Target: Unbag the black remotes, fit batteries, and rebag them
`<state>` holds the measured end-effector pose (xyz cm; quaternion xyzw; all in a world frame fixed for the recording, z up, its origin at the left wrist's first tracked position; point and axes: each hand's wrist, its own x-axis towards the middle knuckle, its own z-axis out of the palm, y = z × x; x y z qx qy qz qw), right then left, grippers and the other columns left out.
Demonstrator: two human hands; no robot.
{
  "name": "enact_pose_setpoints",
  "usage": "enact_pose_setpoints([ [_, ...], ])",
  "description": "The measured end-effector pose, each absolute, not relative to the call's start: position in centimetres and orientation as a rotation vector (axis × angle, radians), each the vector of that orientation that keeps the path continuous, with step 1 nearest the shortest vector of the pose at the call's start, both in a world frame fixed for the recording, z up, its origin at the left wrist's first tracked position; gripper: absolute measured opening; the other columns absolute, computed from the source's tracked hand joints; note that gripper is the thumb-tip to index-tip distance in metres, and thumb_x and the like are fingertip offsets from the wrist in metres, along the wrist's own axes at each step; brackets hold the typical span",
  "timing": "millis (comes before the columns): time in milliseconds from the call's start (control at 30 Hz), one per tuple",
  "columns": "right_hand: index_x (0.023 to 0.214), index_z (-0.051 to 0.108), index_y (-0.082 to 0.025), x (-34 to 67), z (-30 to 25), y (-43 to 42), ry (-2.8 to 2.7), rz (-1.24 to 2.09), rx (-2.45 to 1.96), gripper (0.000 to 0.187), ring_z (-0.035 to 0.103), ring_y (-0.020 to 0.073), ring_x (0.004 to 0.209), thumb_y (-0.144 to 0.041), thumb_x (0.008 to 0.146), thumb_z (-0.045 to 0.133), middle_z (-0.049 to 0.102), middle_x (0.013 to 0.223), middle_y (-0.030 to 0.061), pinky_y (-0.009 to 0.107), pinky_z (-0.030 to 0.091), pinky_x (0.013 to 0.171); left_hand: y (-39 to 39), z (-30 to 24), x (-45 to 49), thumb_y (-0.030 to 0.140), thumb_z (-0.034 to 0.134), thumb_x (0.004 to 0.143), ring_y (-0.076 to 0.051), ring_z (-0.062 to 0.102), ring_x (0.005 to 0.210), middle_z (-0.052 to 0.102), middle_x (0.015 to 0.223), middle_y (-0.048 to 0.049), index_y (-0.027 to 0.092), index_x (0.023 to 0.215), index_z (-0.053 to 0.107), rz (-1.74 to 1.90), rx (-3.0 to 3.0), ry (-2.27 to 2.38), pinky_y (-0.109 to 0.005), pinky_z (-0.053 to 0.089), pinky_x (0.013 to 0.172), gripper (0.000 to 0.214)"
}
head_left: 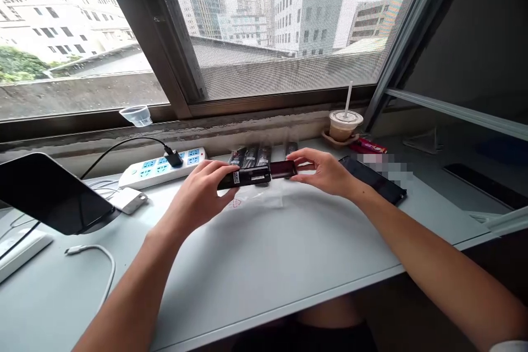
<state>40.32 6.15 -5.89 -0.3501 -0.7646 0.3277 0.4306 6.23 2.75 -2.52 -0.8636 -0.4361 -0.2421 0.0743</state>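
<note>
My left hand [210,184] grips a slim black box [253,176] with white labels, fingers on top and thumb below. Out of or against the box's right end comes a dark red piece [282,169], pinched at its far end between the thumb and fingers of my right hand [317,172]. Whether this piece is a tray inside the box or a separate part, I cannot tell. Both are held just above the desk. Behind them lie several black packets [250,157] in clear plastic, partly hidden by the box. A clear plastic bag [264,197] lies below.
A white power strip [163,168] with a black plug stands left, near a tablet [53,192] and a white cable [109,264]. On the right are a lidded drink cup [345,124], a red packet [368,146] and a black pouch [375,179]. A metal frame borders the right.
</note>
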Motion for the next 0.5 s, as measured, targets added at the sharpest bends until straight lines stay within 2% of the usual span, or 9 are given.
enact_pose_setpoints([
  [233, 0.137, 0.069, -0.031, 40.5, -5.87, 6.16, -1.954, 0.738, -0.888, 0.057, 0.072, 0.0261, 0.109, -0.028, 0.082, 0.086, 0.071, 0.132, 0.006, 0.048, 0.063, 0.099, 2.77, -2.74, 6.42, 0.04, 0.065, 0.098, -0.032, 0.064, 0.118, 0.071, 0.125, -0.0117, 0.023, 0.131, 0.069, -0.776, -2.648, -1.336, -0.05, 0.054, 0.104, 0.038],
  [500, 0.138, 0.066, -0.031, 40.11, -5.43, 5.83, -2.034, 0.619, -0.857, 0.055, 0.07, 0.0243, 0.106, -0.022, 0.085, 0.079, 0.068, 0.131, 0.0069, 0.044, 0.064, 0.091, 2.93, -2.99, 6.41, 0.035, 0.067, 0.097, -0.03, 0.063, 0.116, 0.07, 0.124, -0.0106, 0.022, 0.131, 0.068, -0.793, -2.658, -1.329, -0.048, 0.054, 0.103, 0.037],
])
